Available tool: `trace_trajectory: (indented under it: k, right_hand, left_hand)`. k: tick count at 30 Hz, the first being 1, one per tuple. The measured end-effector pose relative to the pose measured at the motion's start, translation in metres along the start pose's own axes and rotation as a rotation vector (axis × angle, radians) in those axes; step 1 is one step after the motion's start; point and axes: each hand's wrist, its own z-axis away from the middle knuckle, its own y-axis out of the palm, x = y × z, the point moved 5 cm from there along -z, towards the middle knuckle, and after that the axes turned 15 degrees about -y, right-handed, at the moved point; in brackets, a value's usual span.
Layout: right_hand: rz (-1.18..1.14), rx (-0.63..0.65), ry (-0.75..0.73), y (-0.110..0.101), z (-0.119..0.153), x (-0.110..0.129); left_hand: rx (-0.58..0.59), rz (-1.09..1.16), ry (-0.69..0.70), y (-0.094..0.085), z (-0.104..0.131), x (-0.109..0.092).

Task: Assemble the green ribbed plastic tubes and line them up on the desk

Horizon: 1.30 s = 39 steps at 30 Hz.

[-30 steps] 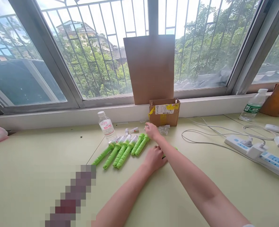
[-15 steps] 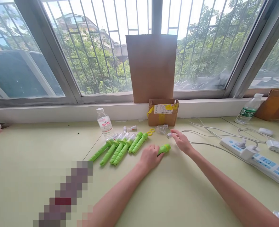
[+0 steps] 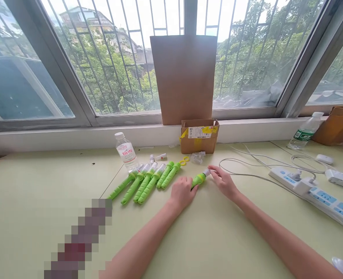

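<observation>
My left hand (image 3: 183,192) is closed around a green tube (image 3: 198,180), fingers wrapped over its shaft. The tube lies low over the table (image 3: 218,240), its far end projecting from my grip to the right and away from me. A clear cap (image 3: 206,172) sits at that projecting end, in line with the tube. The fingertips of my right hand (image 3: 223,182) are at the cap's outer end; whether they pinch it or only touch it, I cannot tell.

Immediately left of my left-hand grip: two green-ended tubes (image 3: 171,176), side by side. Further left: four clear-tipped tubes (image 3: 146,188), laid in a slanting row, tips away from me. Beyond this row: a pink-labelled bottle (image 3: 126,153), upright, and two loose caps (image 3: 161,157) near it.

Beyond my left hand: yellow rings (image 3: 184,161). Slightly right of these: clear plastic pieces (image 3: 197,158), in front of a cardboard box (image 3: 199,144). To the right of my right hand: grey cables (image 3: 247,174), then a power strip (image 3: 328,197). Beyond the strip: a green-labelled bottle (image 3: 304,133), upright.
</observation>
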Motion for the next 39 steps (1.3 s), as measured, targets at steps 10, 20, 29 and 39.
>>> trace_trajectory:
  k: [10, 20, 29, 39]
  right_hand:
    - [-0.136, 0.004, -0.016, 0.003, 0.01, -0.007]
    - [-0.07, -0.125, -0.07, -0.009, 0.007, 0.0]
    - [-0.278, 0.004, 0.145, 0.009, 0.011, -0.02]
    - [-0.266, -0.027, 0.15, 0.008, 0.011, -0.015]
  left_hand:
    - [-0.008, -0.011, 0.042, 0.001, 0.001, -0.002]
    - [0.016, 0.03, 0.031, -0.001, 0.002, 0.0]
    - [0.007, 0.055, 0.125, -0.001, 0.008, 0.005]
    - [-0.002, 0.045, 0.145, 0.0, 0.008, 0.004]
